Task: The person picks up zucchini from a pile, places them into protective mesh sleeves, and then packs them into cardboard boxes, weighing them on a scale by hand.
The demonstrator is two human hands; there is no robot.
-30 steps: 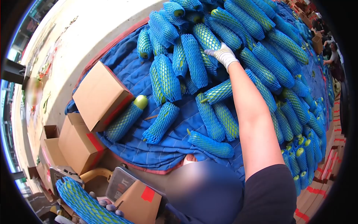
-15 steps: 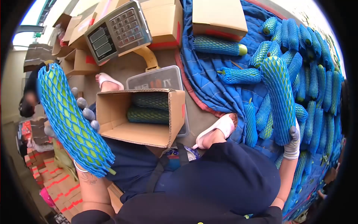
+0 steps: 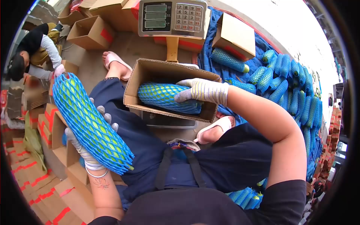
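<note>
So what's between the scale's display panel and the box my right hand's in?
A yellow post stands between the display panel and that box, head view.

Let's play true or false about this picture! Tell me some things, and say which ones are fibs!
1. The left hand holds a long netted vegetable. True.
2. The right hand is pressing the scale's buttons. False: the right hand reaches into the open box, its fingers on a second netted vegetable.
3. Both hands wear gloves. True.
4. The netting on the held vegetable is red. False: it's blue.
5. In the picture, the keypad is right of the screens. True.
</note>
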